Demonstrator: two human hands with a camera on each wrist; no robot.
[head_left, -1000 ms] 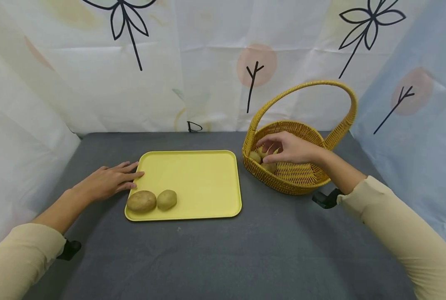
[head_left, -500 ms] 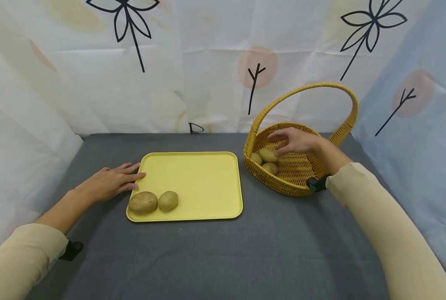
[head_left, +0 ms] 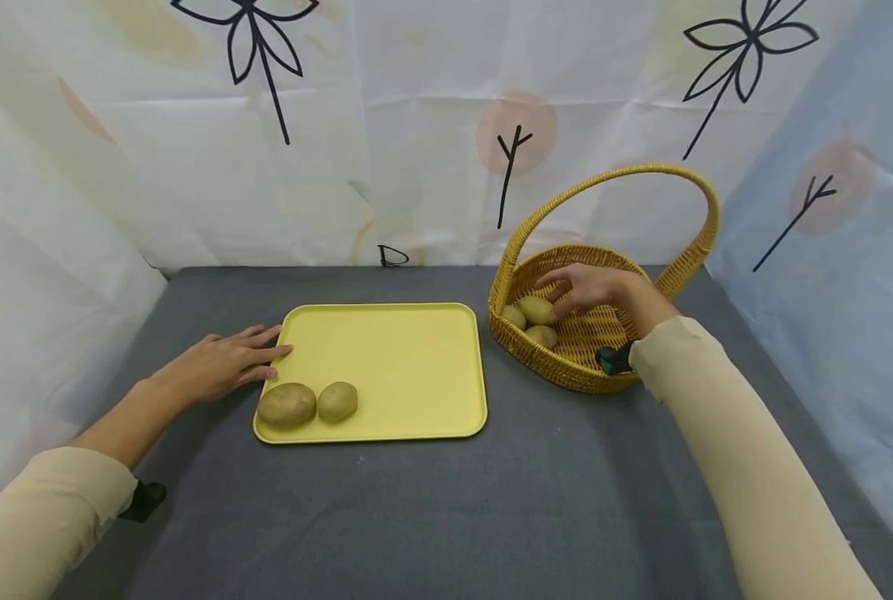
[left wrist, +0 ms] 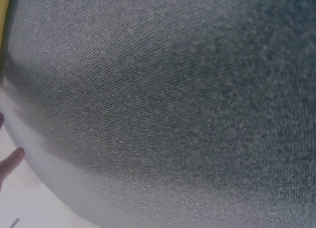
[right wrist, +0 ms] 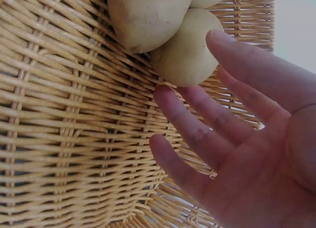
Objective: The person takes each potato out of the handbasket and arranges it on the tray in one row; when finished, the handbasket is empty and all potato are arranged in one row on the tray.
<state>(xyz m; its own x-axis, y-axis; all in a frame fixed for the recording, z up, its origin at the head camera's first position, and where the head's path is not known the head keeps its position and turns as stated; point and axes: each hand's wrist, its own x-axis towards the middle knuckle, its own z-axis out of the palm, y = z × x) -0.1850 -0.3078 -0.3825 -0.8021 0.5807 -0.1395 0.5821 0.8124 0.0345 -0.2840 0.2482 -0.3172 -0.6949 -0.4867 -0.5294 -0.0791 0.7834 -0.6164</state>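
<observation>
Right hand (head_left: 585, 287), grip apart, hangs beside the upper potato (head_left: 536, 311) in the basket (head_left: 551, 367), right of frame; best to close evenly round its middle, avoiding the lower potato (head_left: 542, 337); left hand (head_left: 225, 362), fingers spread, touches tray (head_left: 386, 367), centre-left.

A rectangular yellow tray (head_left: 409, 367) with rounded corners and a low rim lies flat toward the far edge of the desk (head_left: 446, 517), left of its middle. In the tray's near left corner lies a larger, oval brownish potato (head_left: 286, 405); a smaller, rounder potato (head_left: 337, 402) sits just beside it along the near edge. A golden wicker basket (head_left: 532, 357) with a tall arched handle stands upright by the desk's far right corner, three pale, smooth potatoes (head_left: 536, 310) bunched at its left end.
</observation>
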